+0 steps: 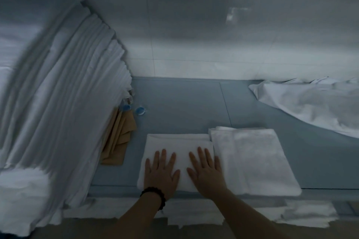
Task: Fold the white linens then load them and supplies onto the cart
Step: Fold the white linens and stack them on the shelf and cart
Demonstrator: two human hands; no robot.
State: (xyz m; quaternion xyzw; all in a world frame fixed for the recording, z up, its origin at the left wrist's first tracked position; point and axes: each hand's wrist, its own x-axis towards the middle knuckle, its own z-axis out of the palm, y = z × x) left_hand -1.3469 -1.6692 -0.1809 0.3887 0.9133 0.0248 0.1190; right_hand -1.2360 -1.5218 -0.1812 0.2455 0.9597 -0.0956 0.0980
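A folded white towel point(174, 141) lies on the grey-blue table point(184, 103) near its front edge. My left hand point(162, 172) and my right hand point(206, 172) both rest flat on it, palms down, fingers spread, gripping nothing. A black bead bracelet sits on my left wrist. Touching the towel's right side lies a second folded white towel point(252, 161). A tall stack of folded white linens point(64, 93) fills the left. An unfolded white sheet point(310, 106) lies crumpled at the right.
Folded tan cloths point(120, 137) lean beside the stack's base. Small bottles with blue caps point(138, 111) lie behind them. A white tiled wall point(204, 44) backs the table. More white linen point(194, 211) shows below the table's front edge.
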